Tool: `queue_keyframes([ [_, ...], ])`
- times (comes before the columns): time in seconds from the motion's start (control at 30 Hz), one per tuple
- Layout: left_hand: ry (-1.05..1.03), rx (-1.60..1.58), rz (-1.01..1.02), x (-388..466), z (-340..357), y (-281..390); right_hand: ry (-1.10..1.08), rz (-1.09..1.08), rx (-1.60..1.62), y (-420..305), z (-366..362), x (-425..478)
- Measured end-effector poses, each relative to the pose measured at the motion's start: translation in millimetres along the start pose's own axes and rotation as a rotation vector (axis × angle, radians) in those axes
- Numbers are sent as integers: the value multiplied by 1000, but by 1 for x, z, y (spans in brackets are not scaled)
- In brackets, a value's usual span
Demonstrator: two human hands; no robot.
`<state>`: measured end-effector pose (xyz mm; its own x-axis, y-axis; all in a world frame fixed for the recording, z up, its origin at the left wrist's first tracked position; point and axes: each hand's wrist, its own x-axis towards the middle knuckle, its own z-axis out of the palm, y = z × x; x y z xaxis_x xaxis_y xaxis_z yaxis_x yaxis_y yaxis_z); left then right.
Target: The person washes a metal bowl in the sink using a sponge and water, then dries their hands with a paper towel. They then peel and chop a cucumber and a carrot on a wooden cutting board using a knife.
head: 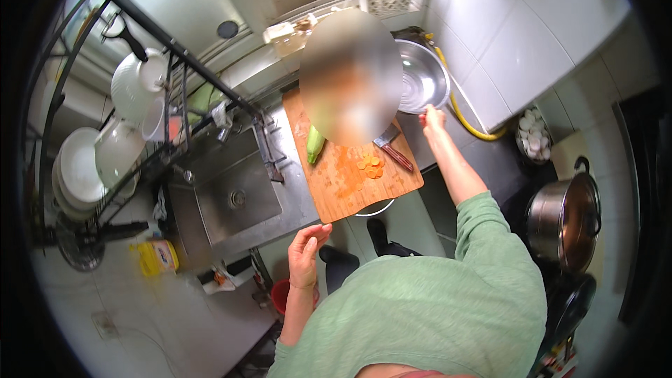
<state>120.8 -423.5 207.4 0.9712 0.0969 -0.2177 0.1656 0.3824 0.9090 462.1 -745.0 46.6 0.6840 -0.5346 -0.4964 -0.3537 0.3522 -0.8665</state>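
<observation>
My right hand (433,119) grips the near rim of a shiny metal bowl (424,79) behind the cutting board. Near the front left corner of the wooden cutting board (336,205), my left hand (305,252) is raised with its fingers slightly bent, holding nothing. A small heap of orange slices, seemingly carrot (371,167), lies on the board. Beside them rests a knife with a dark red handle (397,157), its blade partly hidden. A green zucchini (315,145) lies at the board's left. A blurred oval hides the board's far part.
Left of the board is a steel sink (239,197), with a black dish rack (210,81) holding plates and bowls beyond it. A yellow hose (467,122) curves behind the metal bowl. At right stand a large steel pot (548,220) and a bowl of white pieces (533,136).
</observation>
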Motion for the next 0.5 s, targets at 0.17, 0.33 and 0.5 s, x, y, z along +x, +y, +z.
queue_keyframes([
  [0.17, 260, 10, -37, -59, -18, -18, -86, 22, 178, 35, -4, 80],
  [0.33, 388, 63, 179, -149, -27, -42, -288, 129, -41, 81, -24, 60],
  [0.5, 757, 129, 306, -281, -13, -112, -828, -343, -391, 170, -2, -148],
])
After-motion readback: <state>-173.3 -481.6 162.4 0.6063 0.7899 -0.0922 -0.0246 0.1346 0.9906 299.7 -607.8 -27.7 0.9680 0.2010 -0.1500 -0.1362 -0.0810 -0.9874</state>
